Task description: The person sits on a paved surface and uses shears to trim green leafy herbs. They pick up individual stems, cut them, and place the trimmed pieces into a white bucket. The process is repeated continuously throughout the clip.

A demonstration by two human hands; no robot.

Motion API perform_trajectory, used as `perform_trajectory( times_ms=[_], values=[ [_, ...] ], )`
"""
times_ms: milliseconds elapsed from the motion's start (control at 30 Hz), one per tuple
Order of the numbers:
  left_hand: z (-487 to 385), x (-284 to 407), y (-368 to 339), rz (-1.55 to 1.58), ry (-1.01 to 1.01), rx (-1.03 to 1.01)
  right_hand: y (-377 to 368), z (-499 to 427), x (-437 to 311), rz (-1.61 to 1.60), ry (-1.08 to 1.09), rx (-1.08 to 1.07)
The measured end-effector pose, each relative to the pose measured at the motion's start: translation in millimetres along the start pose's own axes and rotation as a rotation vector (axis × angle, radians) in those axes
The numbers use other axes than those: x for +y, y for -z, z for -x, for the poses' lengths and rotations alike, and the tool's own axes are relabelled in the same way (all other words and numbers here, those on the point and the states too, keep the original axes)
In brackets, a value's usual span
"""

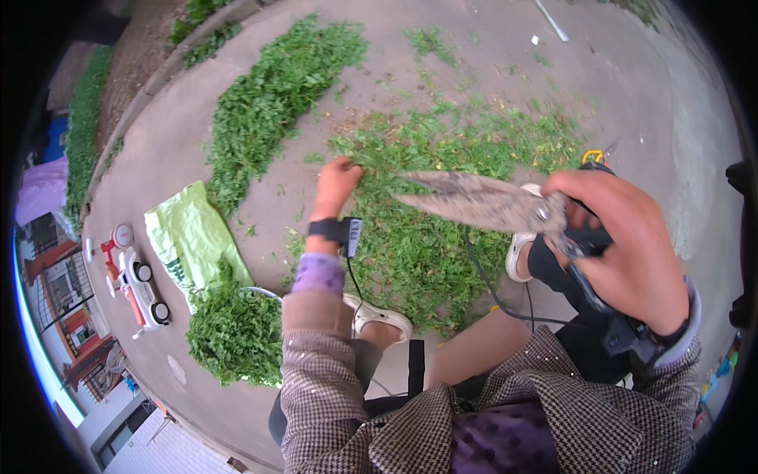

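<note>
My right hand [628, 243] grips a pair of large scissors [491, 204], their blades parted, pointing left and coated with dried dirt. Beneath the blades spreads a loose layer of cut leafy greens [426, 266] on the ground. At the left edge of that layer is my left hand [339, 183], fingers pinched together. A thin, blurred green sprig [368, 159] shows at its fingertips and appears to be held. Beside my left forearm stands a heaped container of leafy greens [237, 332]; its pale rim shows only in part.
A long pile of greens [278, 95] lies ahead to the left. Near it are a light green plastic sack [195, 231] and a white ride-on toy [139, 284]. Yellow-handled scissors [592, 157] rest beyond my right hand. Cables hang from both wrists, near my white clogs [385, 320].
</note>
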State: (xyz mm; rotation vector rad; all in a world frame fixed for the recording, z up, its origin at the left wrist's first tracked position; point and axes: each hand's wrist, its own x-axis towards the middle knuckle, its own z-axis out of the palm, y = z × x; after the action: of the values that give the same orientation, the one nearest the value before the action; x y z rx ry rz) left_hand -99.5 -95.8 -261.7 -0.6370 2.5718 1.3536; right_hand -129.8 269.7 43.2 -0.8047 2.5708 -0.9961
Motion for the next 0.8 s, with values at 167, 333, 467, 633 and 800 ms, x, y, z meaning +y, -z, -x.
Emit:
perform_trajectory(
  times_ms=[167,333,467,633,800],
  values=[
    [65.8,37.2,89.9,-0.424,0.277,-0.252,-15.0,-2.0,-1.9,-0.04,0.115,-0.022],
    [154.3,114.8,133.7,-0.069,0.178,-0.044,-52.1,-9.0,-15.5,-0.289,0.17,-0.045],
    [221.5,182.0,132.2,0.345,0.031,0.1,-72.2,-6.9,-34.9,-0.528,0.279,-0.116],
    [247.5,215.2,110.6,0.55,0.039,0.107,-75.9,-1.0,-34.9,-0.324,0.469,-0.027],
    [244.5,213.4,104.7,0.561,-0.05,0.001,-79.2,-2.4,-24.4,-0.101,0.451,0.036]
  ],
)
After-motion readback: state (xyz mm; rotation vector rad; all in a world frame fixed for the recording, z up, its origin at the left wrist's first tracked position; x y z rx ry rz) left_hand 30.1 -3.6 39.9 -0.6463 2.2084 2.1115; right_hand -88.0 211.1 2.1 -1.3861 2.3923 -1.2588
